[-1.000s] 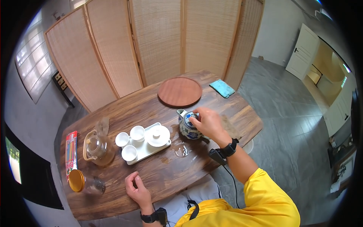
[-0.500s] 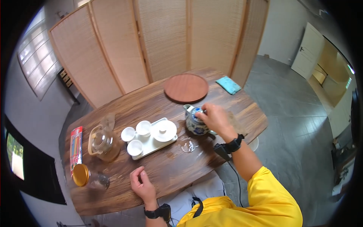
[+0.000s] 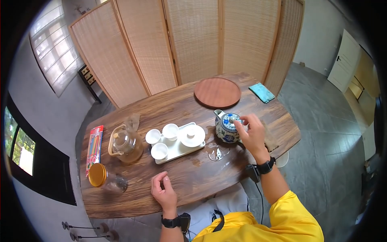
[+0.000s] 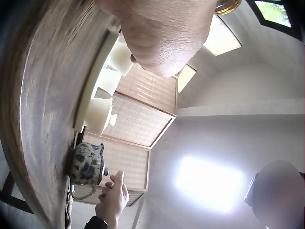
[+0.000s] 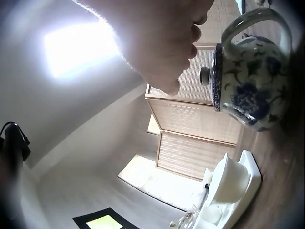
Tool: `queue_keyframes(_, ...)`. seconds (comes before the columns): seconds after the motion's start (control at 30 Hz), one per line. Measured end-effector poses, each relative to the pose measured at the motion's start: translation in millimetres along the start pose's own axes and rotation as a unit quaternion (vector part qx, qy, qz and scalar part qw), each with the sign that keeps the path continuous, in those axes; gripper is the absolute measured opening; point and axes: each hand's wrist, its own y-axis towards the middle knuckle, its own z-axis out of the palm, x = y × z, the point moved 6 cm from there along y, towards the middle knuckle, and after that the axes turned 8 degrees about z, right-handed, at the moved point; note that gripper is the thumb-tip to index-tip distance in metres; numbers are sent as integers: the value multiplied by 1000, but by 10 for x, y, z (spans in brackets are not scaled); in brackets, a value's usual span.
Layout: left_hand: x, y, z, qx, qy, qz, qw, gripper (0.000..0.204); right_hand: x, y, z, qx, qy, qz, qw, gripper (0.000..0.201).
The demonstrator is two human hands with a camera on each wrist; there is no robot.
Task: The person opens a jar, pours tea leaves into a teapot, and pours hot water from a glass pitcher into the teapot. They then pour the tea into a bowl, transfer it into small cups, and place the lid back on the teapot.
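A blue-and-white teapot (image 3: 225,134) stands on the wooden table with its lid (image 3: 230,119) seated on top. Beside the lid's knob is my right hand (image 3: 254,132), fingers relaxed and holding nothing. The right wrist view shows a gap between that hand (image 5: 157,40) and the knob (image 5: 204,76). My left hand (image 3: 164,192) rests at the table's front edge, loosely curled with nothing in it. Between the hands lies a white tray (image 3: 177,155) bearing a lidded bowl (image 3: 192,137) and three white cups; the front cup (image 3: 159,151) is nearest the left hand.
A glass teapot (image 3: 129,147), a jar with a gold lid (image 3: 98,175) and a packet of coloured sticks (image 3: 94,147) occupy the left side. Farther back are a round wooden tray (image 3: 217,92) and a turquoise cloth (image 3: 262,93). Spilled water (image 3: 215,153) lies before the patterned teapot.
My right fingers have let go of the teapot lid's knob and drawn slightly back from it. The left hand stays at the table edge. The head view has swung left.
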Motion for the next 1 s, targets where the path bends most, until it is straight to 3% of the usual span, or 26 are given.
queue_keyframes(0.13,-18,12,24,3,2,3,1000,11,-284,-191,-118,-48,59,-7,997,25)
queue_keyframes(0.27,-15,-9,35,12,6,7,1000,11,-549,-374,-101,-42,80,26,996,25)
queue_keyframes(0.37,-48,-3,43,16,21,6,1000,11,-625,-401,-71,-21,110,77,991,12)
queue_keyframes(0.43,-88,22,40,12,32,16,999,11,-741,-433,21,15,143,138,980,24)
queue_keyframes(0.53,-124,27,22,7,35,27,999,11,-888,-424,149,59,188,139,970,39)
queue_keyframes(0.57,-112,30,26,-3,30,27,999,12,-932,-399,201,59,176,106,977,42)
queue_keyframes(0.63,-87,13,-16,-17,33,38,999,12,-1009,-384,352,93,258,115,955,48)
queue_keyframes(0.83,-83,15,4,-18,35,50,998,13,-816,-359,397,118,283,169,937,53)
queue_keyframes(0.93,-98,16,4,-14,34,49,998,13,-786,-397,428,90,275,154,945,51)
queue_keyframes(1.0,-82,10,8,-13,32,47,998,13,-761,-436,389,130,267,168,940,50)
